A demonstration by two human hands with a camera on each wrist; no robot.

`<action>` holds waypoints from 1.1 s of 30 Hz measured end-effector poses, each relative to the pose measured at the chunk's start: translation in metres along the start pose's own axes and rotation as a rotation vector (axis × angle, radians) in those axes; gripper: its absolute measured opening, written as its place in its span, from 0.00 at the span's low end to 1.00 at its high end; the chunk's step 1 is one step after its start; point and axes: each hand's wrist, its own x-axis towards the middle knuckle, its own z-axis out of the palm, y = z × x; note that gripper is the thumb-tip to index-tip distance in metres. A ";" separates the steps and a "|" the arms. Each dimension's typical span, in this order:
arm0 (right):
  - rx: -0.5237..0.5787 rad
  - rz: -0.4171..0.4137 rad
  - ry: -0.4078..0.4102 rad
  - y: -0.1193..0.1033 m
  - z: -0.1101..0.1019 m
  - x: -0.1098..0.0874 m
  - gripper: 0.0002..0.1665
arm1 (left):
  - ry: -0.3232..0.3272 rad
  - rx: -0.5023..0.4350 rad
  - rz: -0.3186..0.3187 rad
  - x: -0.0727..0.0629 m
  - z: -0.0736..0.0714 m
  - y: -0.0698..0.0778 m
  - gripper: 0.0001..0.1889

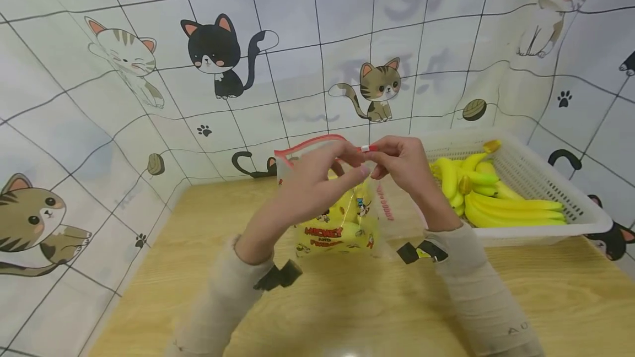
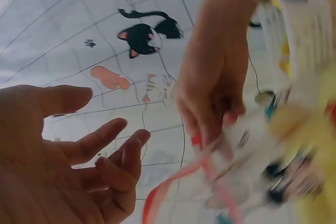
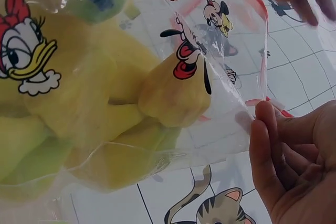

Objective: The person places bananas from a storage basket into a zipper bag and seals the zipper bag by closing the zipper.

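A clear zip bag [image 1: 337, 242] with a red zip edge and cartoon prints stands on the table with bananas [image 3: 121, 114] inside. Its upper right corner is pinched between the thumb and fingers of my right hand [image 1: 404, 167]. The right wrist view shows that hand [image 3: 294, 161] at the bag's edge, and the mouth there looks parted. My left hand [image 1: 319, 183] is in front of the bag in the head view and hides part of its top. With fingers loosely bent, the left hand [image 2: 84, 161] holds nothing and is apart from the bag in the left wrist view.
On the right, a white plastic basket [image 1: 590, 223] holds several yellow bananas [image 1: 516, 211]. Between bag and basket lies a flat clear plastic piece [image 1: 402, 214] with red print. A cat-patterned sheet [image 1: 307, 81] backs the wooden table [image 1: 347, 302].
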 end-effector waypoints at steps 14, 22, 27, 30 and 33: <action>-0.050 0.028 0.020 -0.012 0.003 -0.004 0.11 | -0.241 0.514 0.003 0.085 -0.008 -0.013 0.09; -0.142 0.017 0.062 -0.017 0.004 -0.005 0.11 | -0.241 0.592 -0.010 0.089 -0.008 -0.014 0.07; -0.172 0.007 0.087 -0.018 0.007 -0.007 0.10 | -0.254 0.622 0.007 0.088 -0.011 -0.013 0.06; -0.217 -0.018 0.114 -0.018 0.008 -0.009 0.08 | -0.260 0.630 0.016 0.087 -0.012 -0.013 0.07; -0.242 -0.037 0.134 -0.019 0.009 -0.009 0.07 | -0.261 0.634 0.014 0.085 -0.013 -0.015 0.07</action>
